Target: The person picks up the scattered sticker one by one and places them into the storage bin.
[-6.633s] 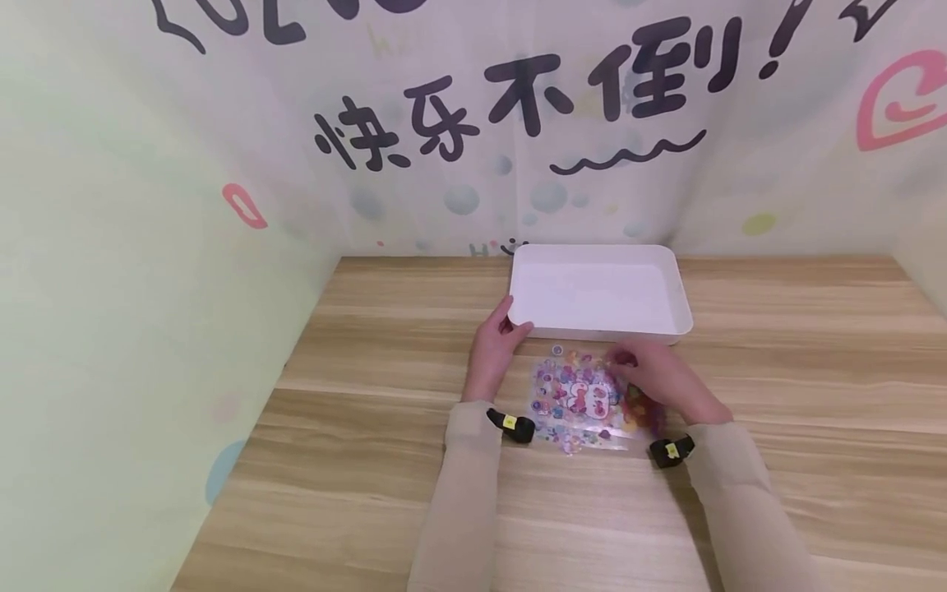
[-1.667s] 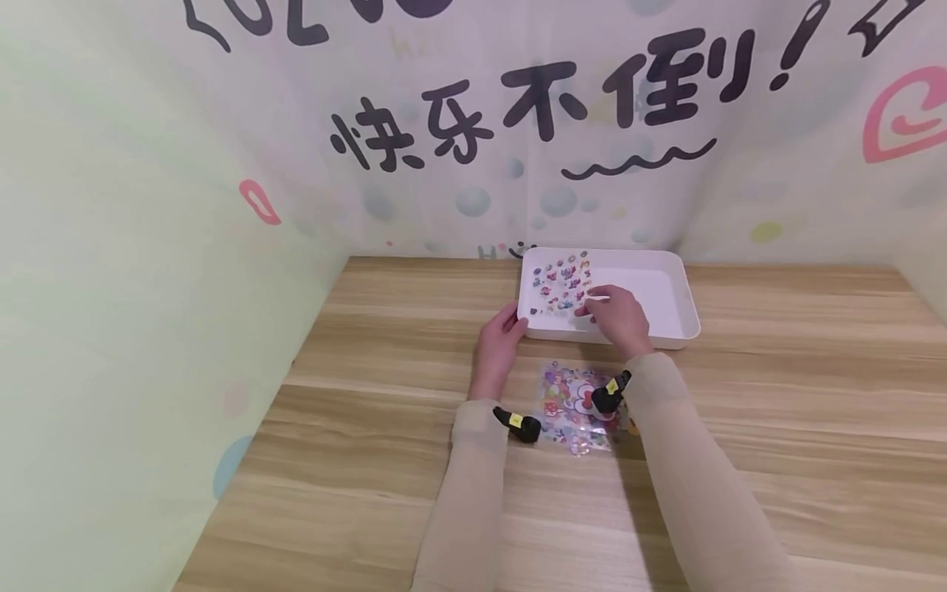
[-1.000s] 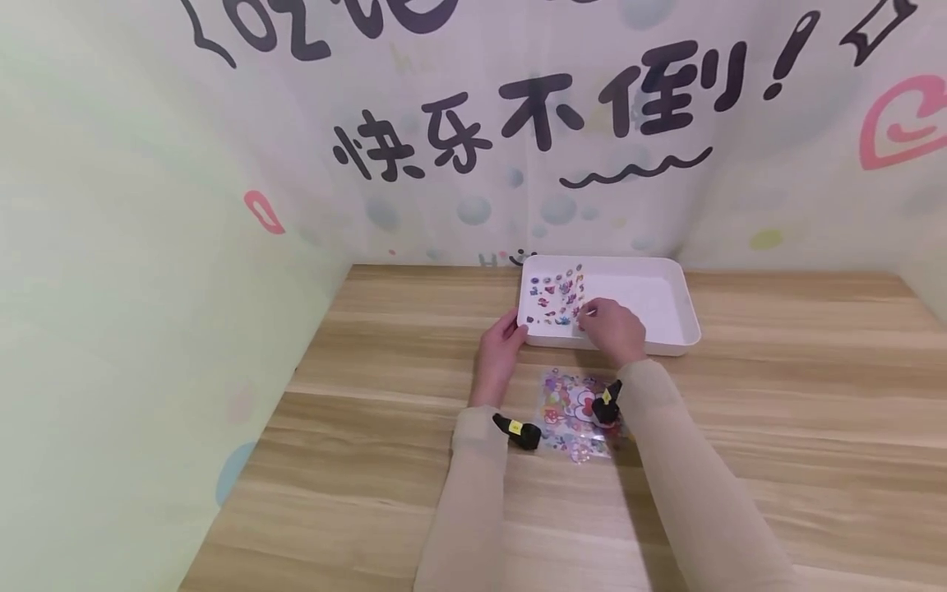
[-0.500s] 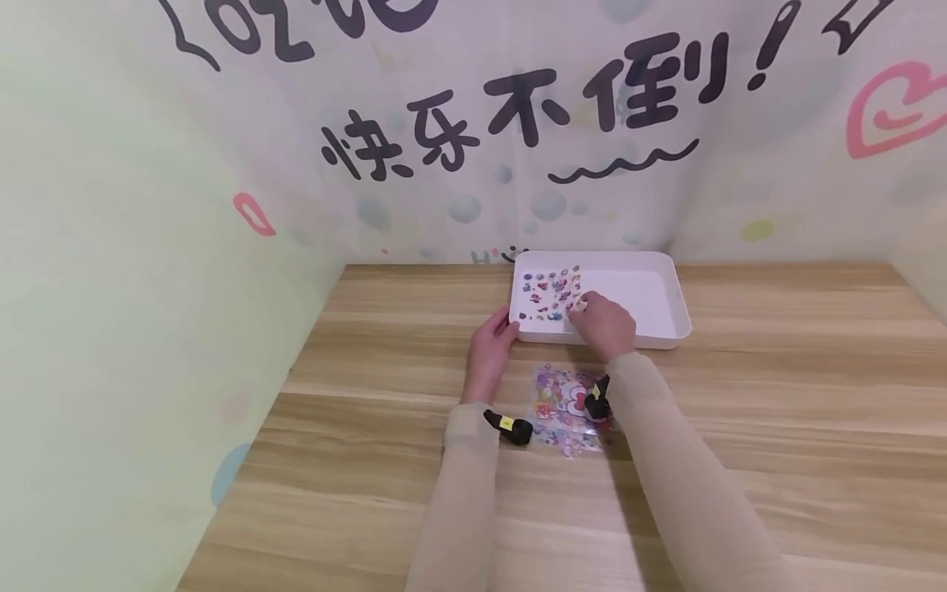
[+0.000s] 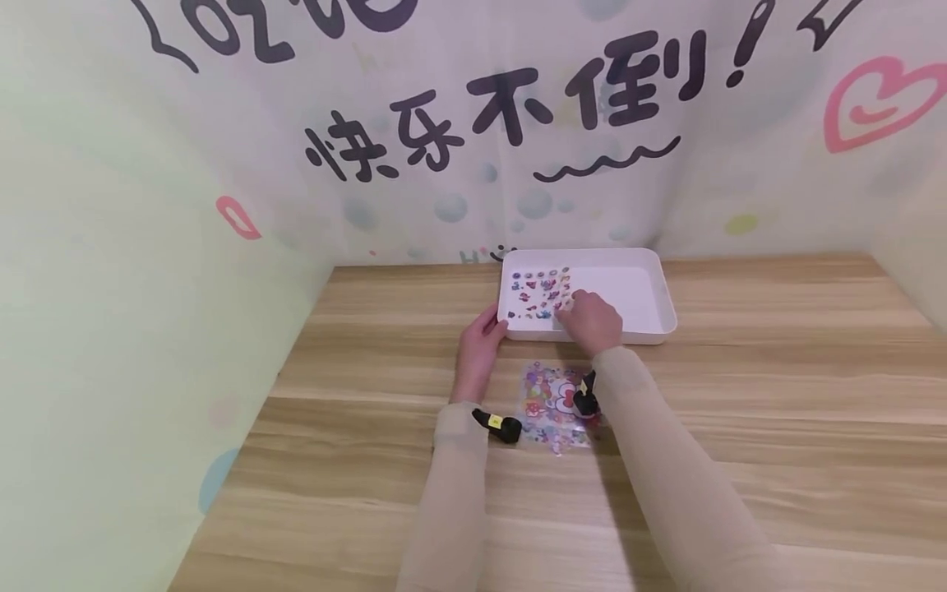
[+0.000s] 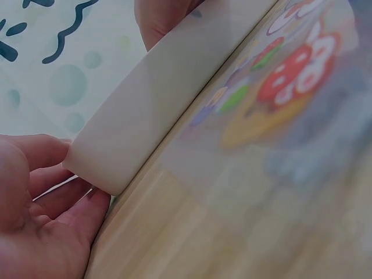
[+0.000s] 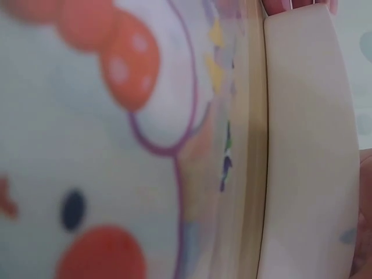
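The sticker sheet (image 5: pixel 536 296) we see in use lies inside the white tray (image 5: pixel 636 288), dotted with small coloured prints, just left of the right hand (image 5: pixel 594 321) and a little beyond the left hand (image 5: pixel 477 353), to its right. The right hand reaches over the tray's near wall, its fingers curled at the sheet's right edge; we take it to be pinching that edge, though the fingertips are too small to read fully. Holding by the edge, we judge, leaves the printed face uncovered and lets the thin sheet sit flat. The left hand grips the tray's near left corner, thumb and fingers about it, most likely to steady the tray while the other hand works inside. The tray's bare floor shows to the right of and beyond the right hand. Nearer to us than both hands, between the wrists, more printed clear sheets (image 5: pixel 546 407) lie overlapping on the worktop (image 5: pixel 370 370), probably kept there for easy reach; we cannot count them, since the right wrist camera (image 5: pixel 587 401) and right sleeve (image 5: pixel 666 469) hide their right side. Past the tray, beyond the hands, we find a pale backdrop (image 5: pixel 444 193) with dark lettering.
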